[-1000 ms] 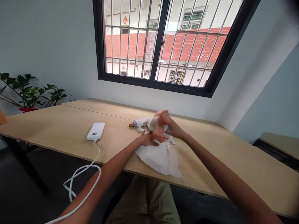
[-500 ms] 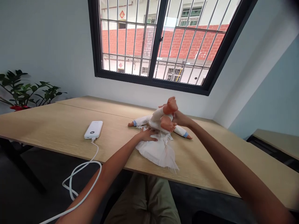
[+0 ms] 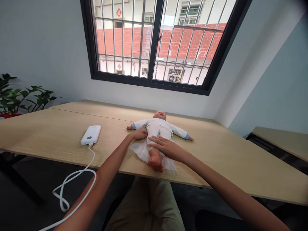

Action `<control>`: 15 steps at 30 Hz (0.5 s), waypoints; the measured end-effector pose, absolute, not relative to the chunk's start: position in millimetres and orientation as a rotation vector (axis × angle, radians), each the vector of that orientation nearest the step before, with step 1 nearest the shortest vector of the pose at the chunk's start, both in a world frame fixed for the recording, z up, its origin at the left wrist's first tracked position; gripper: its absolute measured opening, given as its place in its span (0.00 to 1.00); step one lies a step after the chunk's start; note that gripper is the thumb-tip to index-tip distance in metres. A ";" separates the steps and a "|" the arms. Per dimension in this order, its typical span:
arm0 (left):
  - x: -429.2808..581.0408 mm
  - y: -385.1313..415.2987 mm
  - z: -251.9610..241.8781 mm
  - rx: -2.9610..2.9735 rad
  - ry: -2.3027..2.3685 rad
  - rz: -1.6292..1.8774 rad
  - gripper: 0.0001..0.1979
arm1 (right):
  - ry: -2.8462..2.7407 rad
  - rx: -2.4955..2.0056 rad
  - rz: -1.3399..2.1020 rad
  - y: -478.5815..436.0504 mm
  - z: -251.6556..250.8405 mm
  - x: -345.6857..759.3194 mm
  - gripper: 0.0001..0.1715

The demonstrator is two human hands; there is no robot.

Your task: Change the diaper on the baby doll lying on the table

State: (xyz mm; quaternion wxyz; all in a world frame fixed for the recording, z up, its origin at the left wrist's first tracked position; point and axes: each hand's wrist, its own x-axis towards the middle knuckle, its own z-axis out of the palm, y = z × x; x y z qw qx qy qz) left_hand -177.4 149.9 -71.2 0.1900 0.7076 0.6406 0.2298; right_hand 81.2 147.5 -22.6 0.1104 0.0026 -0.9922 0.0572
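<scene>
A baby doll in white clothes with blue cuffs lies on its back on the table, head toward the window and bare feet toward me. Under its legs spreads a white tulle skirt, reaching near the table's front edge. My left hand is at the doll's hip, fingers curled closed against its side; what they pinch, if anything, is hidden. Across the doll's legs lies my right hand, open, with its fingers stretched out flat.
On the left of the wooden table lies a white power bank. Its white cable hangs over the front edge and loops across my left forearm. A potted plant stands at far left, below a barred window.
The doll's raised legs have come down onto the skirt. My right hand moved from holding them up to resting on them. My left hand slid from the skirt to the doll's hip.
</scene>
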 end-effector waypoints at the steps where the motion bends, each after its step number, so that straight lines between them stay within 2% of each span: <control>1: -179.8 149.3 -69.6 1.972 1.820 0.670 0.14 | -2.901 -0.021 0.180 151.6 -22.1 85.4 0.36; 5: -170.3 141.5 -53.9 1.905 1.995 0.945 0.25 | -2.720 -0.374 0.336 193.7 -20.7 113.0 0.57; 6: -161.3 137.1 -47.2 1.898 2.057 1.063 0.26 | -2.667 -0.509 0.441 209.5 -23.3 120.8 0.57; 8: -135.1 125.9 -32.9 1.965 2.115 1.268 0.27 | -2.538 -0.837 0.645 241.7 -33.8 132.0 0.39; 10: -102.2 114.5 -21.2 2.246 1.932 1.217 0.23 | -2.445 -1.073 0.637 267.2 -49.5 133.5 0.26; 13: -58.3 106.1 -16.7 2.627 1.667 0.822 0.24 | -2.522 -1.156 0.561 282.5 -74.4 119.4 0.18; 15: -42.5 108.7 -22.1 2.677 1.668 0.533 0.24 | -2.493 -1.175 0.447 280.5 -86.0 108.2 0.15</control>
